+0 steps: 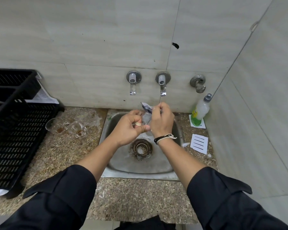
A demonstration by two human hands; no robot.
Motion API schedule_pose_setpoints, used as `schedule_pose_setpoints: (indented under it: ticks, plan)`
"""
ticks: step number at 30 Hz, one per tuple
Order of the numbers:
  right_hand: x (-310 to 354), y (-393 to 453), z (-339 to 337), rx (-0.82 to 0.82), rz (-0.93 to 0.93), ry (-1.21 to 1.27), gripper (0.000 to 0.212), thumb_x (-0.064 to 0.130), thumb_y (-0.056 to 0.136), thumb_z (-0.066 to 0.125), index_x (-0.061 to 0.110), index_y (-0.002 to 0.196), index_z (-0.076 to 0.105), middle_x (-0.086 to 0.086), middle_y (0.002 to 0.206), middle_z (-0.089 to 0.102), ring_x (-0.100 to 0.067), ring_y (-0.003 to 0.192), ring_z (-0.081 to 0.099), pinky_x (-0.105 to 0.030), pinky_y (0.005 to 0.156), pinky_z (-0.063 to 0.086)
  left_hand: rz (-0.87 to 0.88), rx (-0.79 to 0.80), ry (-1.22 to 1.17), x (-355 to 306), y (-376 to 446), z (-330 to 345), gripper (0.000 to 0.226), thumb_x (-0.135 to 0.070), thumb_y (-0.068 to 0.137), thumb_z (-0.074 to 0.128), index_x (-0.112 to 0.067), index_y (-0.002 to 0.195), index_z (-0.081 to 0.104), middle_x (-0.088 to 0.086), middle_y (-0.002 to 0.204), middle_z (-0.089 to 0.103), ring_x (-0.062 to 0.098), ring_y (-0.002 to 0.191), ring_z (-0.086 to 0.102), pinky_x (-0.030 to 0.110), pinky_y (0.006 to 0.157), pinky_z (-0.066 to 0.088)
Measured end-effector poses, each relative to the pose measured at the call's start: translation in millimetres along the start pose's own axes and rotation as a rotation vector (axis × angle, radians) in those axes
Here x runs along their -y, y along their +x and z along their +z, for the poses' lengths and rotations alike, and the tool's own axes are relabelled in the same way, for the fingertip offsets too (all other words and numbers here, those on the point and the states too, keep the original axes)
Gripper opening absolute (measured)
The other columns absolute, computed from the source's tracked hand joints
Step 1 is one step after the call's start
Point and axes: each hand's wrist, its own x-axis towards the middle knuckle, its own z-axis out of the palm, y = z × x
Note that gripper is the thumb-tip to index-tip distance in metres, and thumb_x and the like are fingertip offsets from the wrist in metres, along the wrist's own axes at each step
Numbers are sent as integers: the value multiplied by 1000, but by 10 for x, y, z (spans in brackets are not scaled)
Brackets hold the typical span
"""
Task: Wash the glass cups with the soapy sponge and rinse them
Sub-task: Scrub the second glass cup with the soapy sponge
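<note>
Head view: both hands' fingers [136,124] curled round a glass cup [145,119] over sink [140,173]; soap bottle [200,112] label unreadable.

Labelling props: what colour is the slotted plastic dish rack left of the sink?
Black, all over: the slotted plastic dish rack shows clearly in the head view.

Black crate [15,130], speckled brown counter [136,196], green-yellow bottle [199,112]
</note>
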Motion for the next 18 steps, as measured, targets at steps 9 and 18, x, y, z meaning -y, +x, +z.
schedule_pose_setpoints:
  ticks: [9, 18]
  plan:
    - [111, 22, -100, -37, 300, 103, 37, 34, 84, 44, 0, 73, 53, 2, 61, 47, -6, 56, 39, -17, 48, 29, 19, 18, -84, 7, 25, -35, 44, -40, 69, 82, -24, 53, 45, 5, 123, 63, 12, 120, 62, 24, 103, 42]
    - [-175, 384, 42, 231, 712, 274, 19, 38, 56, 55, 22, 44, 54, -6, 67, 53, -27, 76, 51, -49, 79, 48, -6, 144, -125, 6, -7, -81, 43, -43, 74, 79, -30, 50, 45, -2, 120, 63, 12, 119, 62, 26, 104, 42]
